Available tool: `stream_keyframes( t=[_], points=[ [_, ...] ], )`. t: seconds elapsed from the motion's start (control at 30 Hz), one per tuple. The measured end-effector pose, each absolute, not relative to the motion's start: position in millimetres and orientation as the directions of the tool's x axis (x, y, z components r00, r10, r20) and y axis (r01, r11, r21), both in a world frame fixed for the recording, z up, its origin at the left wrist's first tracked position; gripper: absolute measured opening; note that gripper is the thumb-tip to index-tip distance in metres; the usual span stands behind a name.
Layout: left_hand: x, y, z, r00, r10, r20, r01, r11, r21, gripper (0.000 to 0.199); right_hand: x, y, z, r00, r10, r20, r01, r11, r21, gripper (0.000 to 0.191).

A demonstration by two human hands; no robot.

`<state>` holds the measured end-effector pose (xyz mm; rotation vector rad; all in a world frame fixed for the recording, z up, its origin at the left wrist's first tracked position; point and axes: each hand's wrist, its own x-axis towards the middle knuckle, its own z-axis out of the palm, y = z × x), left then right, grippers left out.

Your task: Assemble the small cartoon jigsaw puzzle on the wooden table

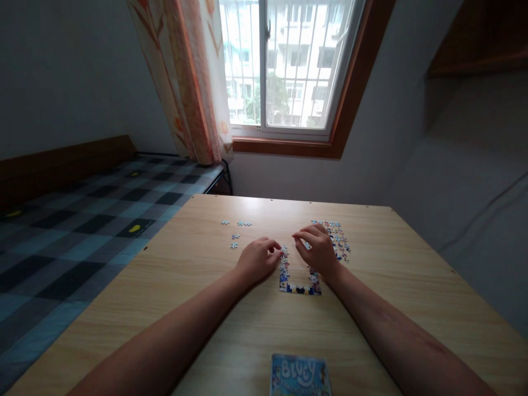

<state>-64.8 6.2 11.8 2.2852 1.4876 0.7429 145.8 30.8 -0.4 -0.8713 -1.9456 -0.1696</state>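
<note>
A partly joined jigsaw puzzle (300, 289) lies on the wooden table, with a bottom row and two side columns forming a U-shaped border. At the upper end of its left column, my left hand (259, 258) is closed in a pinch on a small puzzle piece (284, 249). My right hand (320, 250) hovers over the right column, thumb and forefinger tips drawn close together. Whatever sits between those tips is too small to make out. Part of the right column is hidden beneath this hand. Loose puzzle pieces (340, 242) are grouped just beyond it.
Several more loose pieces (244, 224) lie at the table's far left. A blue Bluey box (300, 377) rests at the near edge of the table (231, 352). Left of the table stands a bed (103, 203) with a checked cover; a window (297, 66) is beyond.
</note>
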Motion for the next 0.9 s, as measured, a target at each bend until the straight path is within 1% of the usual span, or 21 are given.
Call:
stream_keyframes(
  t=[0.07,0.13,0.2,0.27,0.33,0.4,0.47,0.53,0.77,0.9],
  points=[
    [-69.4,10.6,15.8,0.318,0.912,0.259,0.738,-0.41,0.536,0.016,146.4,31.3,-1.5,-0.284,0.51,0.812,0.628,0.739,-0.245,0.012],
    [-79.6,17.0,24.1,0.297,0.916,0.268,0.778,-0.395,0.489,0.016,147.2,31.5,-1.8,-0.274,0.513,0.813,0.625,0.738,-0.255,0.013],
    [-95.5,24.9,36.0,0.25,0.93,0.27,0.865,-0.339,0.369,0.021,147.9,31.2,-1.0,-0.249,0.512,0.822,0.623,0.735,-0.269,0.014],
    [-114.7,32.7,48.5,0.174,0.956,0.236,0.956,-0.222,0.193,0.028,148.3,30.3,0.4,-0.213,0.507,0.835,0.623,0.729,-0.283,0.015],
    [-132.6,39.2,58.3,0.087,0.985,0.147,0.995,-0.095,0.044,0.028,148.2,29.2,1.7,-0.188,0.499,0.846,0.625,0.725,-0.289,0.015],
    [-145.5,43.7,63.5,0.013,0.999,0.046,0.999,-0.011,-0.034,0.024,147.8,28.4,2.4,-0.188,0.496,0.848,0.619,0.73,-0.29,0.015],
    [-152.2,46.1,64.4,-0.019,0.999,-0.028,0.999,0.017,-0.047,0.021,147.3,28.0,2.4,-0.197,0.495,0.846,0.608,0.739,-0.29,0.015],
    [-153.5,47.2,62.9,-0.016,0.998,-0.064,0.999,0.014,-0.032,0.021,146.9,27.9,1.9,-0.202,0.491,0.848,0.6,0.746,-0.289,0.014],
    [-143.8,46.9,59.5,0.008,0.998,-0.067,0.999,-0.011,-0.044,0.026,146.2,28.8,-0.4,-0.228,0.489,0.842,0.6,0.752,-0.274,0.014],
    [-142.5,45.5,59.6,0.009,0.999,-0.054,1.0,-0.011,-0.027,0.024,145.4,28.9,-1.4,-0.262,0.491,0.831,0.595,0.76,-0.261,0.015]
  ],
)
